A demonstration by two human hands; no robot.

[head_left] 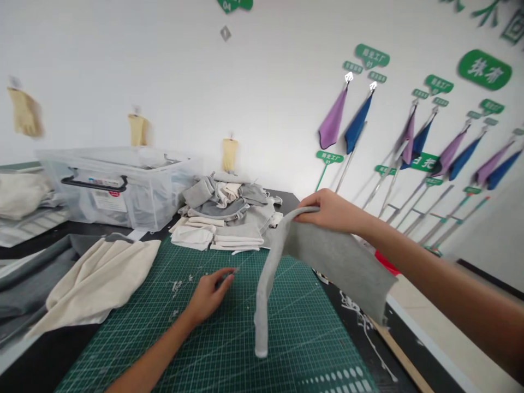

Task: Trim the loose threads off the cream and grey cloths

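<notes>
My right hand (pixel 317 206) is raised above the cutting mat and pinches a grey piece of fabric (pixel 339 256) by its edge. One end of the fabric hangs down in a narrow, thick-edged strip, and a wider part drapes to the right below my forearm. Low over the green cutting mat (pixel 245 327), my left hand (pixel 210 295) has its thumb and forefinger pressed together. A tiny greyish bit shows at those fingertips, too small to name. White thread scraps (pixel 177 286) lie on the mat beside my left hand.
Beyond the mat is a pile of folded grey and cream cloths (pixel 237 210). A clear plastic box (pixel 118 185) stands at the back left, with cream fabric (pixel 102 273) in front. Loose white threads (pixel 368 327) and a wooden strip (pixel 401 355) lie along the right edge.
</notes>
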